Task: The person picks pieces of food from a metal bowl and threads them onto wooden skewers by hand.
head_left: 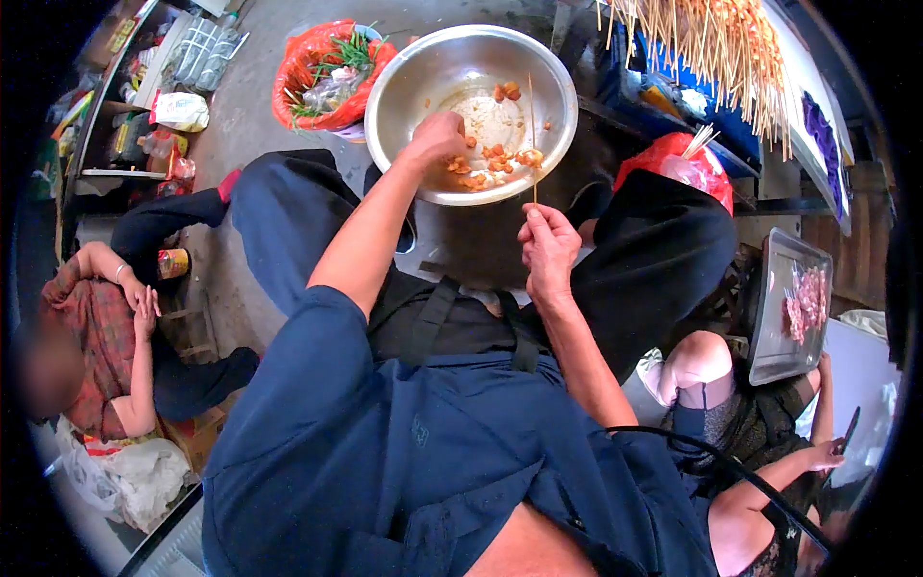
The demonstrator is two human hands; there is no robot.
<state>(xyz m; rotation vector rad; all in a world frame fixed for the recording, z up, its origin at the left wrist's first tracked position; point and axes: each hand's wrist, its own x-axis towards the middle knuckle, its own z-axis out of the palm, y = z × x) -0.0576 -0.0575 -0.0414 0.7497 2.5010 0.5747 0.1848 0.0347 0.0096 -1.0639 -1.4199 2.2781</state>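
A large metal basin (383, 117) sits between my knees, with several orange-coated pieces of meat (497, 159) scattered over its wet bottom. My left hand (438, 140) reaches down inside the basin's left part, fingers curled at the meat; what they pinch is hidden. At the basin's near right edge, my right hand (550, 246) grips a thin wooden skewer (534, 115) by its lower end, between thumb and fingers. The skewer points away from me over the basin, and a piece of meat (530, 158) is on it near the rim.
Many skewers (707, 48) hang over a board at upper right. A red bag with greens (332, 77) stands left of the basin, another red bag (678, 165) at right. A metal tray (790, 308) lies far right. People sit on both sides; shelves (120, 144) line the left.
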